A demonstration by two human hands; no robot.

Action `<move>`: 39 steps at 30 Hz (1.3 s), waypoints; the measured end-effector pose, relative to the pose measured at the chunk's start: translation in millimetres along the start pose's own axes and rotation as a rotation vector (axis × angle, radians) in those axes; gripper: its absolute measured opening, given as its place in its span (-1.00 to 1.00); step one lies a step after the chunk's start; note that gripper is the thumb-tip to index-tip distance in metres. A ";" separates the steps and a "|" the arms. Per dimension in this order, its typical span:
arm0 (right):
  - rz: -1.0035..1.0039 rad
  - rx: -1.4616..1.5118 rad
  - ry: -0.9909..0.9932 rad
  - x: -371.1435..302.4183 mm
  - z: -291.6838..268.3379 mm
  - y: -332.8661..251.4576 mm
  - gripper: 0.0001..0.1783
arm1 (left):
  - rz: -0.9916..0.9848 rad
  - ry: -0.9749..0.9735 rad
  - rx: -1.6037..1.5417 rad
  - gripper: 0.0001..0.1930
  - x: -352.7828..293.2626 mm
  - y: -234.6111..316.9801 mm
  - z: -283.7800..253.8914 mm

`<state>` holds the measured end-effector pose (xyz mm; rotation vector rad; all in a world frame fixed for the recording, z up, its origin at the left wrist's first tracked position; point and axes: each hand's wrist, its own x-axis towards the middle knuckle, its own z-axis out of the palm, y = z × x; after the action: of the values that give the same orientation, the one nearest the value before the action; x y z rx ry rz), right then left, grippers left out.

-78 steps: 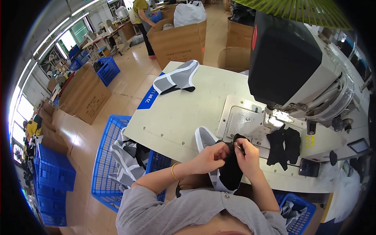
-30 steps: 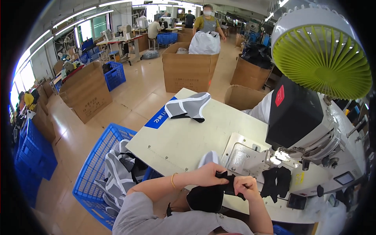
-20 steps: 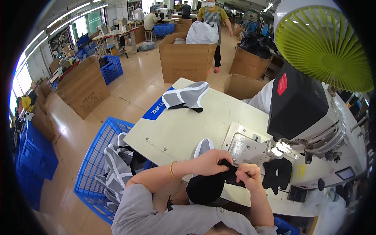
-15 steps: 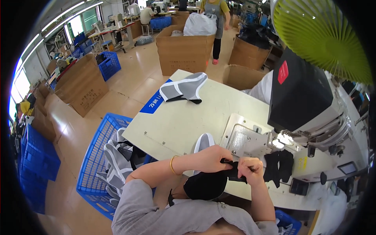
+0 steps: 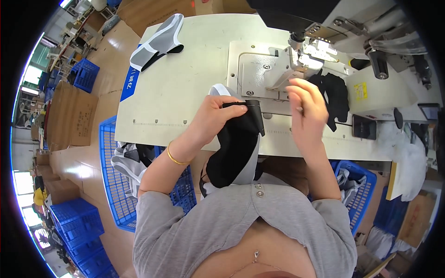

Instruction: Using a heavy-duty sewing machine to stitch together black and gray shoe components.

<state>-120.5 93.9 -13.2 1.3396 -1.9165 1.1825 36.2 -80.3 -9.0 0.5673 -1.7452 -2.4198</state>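
Observation:
My left hand (image 5: 220, 116) is closed, pinching a black and grey fabric piece (image 5: 238, 148) by its far end, thumb on top. This piece hangs over the table's near edge toward my lap, black side mostly up; a white-edged grey part (image 5: 219, 90) sticks out beyond my hand. My right hand (image 5: 309, 113) is raised apart from the fabric, fingers loosely extended and slightly blurred, with nothing visible held. Just beyond it stands the needle area of a sewing machine (image 5: 296, 60). Black fabric pieces (image 5: 334, 95) lie to its right on the table.
Another grey, white-edged piece (image 5: 160, 41) lies at the far left of the pale worktable (image 5: 194, 69). Blue baskets with similar pieces stand left (image 5: 116, 194) and right (image 5: 364, 194) of me. Cardboard boxes (image 5: 72, 116) and stacked blue crates (image 5: 76, 222) are farther left.
My head view has tilted down toward the table. My right hand has let go of the black fabric and moved away to the right; my left hand still holds the piece.

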 end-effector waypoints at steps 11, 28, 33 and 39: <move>0.868 0.769 -0.208 -36.8 -2.2 -23.5 -0.75 | 0.175 0.084 0.298 -0.86 -1.3 5.5 27.1; 0.369 0.918 -0.499 9.5 25.6 -77.9 -0.81 | 1.302 0.703 1.247 -0.89 -33.3 25.1 -3.1; 0.696 1.244 -0.229 -20.8 64.4 -76.0 -0.87 | 1.042 0.537 1.204 -0.81 -35.4 -41.2 10.8; 0.629 0.699 -0.352 -59.1 71.5 -34.4 -0.93 | 0.441 0.283 0.820 -0.58 -72.2 -36.4 23.7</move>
<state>-61.6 55.1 -82.6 1.3633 -2.3906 2.2014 99.3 -25.4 -19.4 0.4765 -2.3602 -1.2193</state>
